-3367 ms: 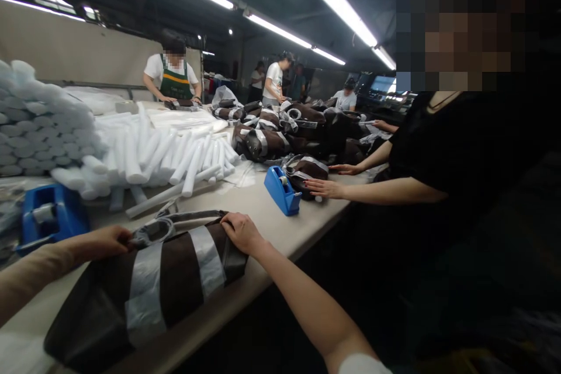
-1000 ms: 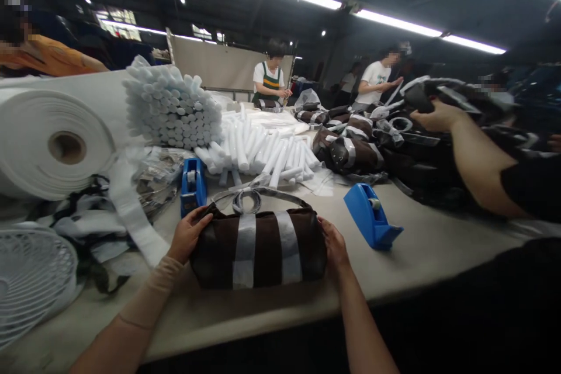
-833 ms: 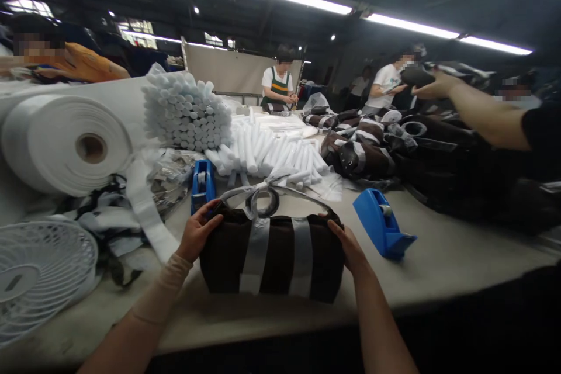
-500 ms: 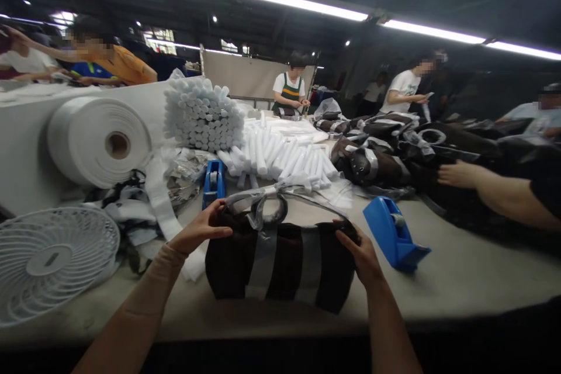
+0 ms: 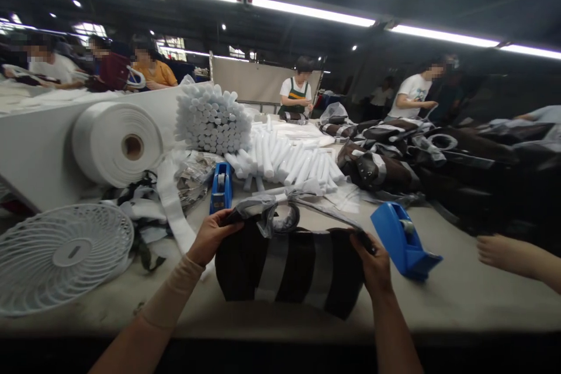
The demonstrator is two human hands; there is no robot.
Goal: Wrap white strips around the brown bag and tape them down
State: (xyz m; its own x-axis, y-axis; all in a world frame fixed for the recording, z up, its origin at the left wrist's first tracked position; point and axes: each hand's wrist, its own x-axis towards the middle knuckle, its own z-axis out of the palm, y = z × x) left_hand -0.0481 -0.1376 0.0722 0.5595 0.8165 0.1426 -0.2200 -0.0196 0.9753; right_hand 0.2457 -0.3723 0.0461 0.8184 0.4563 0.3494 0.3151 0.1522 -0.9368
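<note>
A dark brown handbag (image 5: 298,272) stands at the table's near edge, with two pale wrapping bands around its body and a zip along the top. Its handles (image 5: 287,217) are wrapped in clear plastic and loop above the zip. At the bag's upper left corner, my left hand (image 5: 214,236) is closed with the thumb on the near side. My right hand (image 5: 371,254) grips the upper right corner in the same way. The fingers behind the bag are partly hidden.
Blue tape dispensers stand at back left (image 5: 221,187) and right (image 5: 405,242). White foam tubes (image 5: 284,155), a white roll (image 5: 116,143) and a fan grille (image 5: 65,260) lie beyond and left. Wrapped bags (image 5: 381,166) are piled at right, near a co-worker's hand (image 5: 504,254).
My view has shifted slightly left. Both hands still hold the bag's top corners, the right one wrapped further round. The co-worker's hand at right has drawn back from the pile.
</note>
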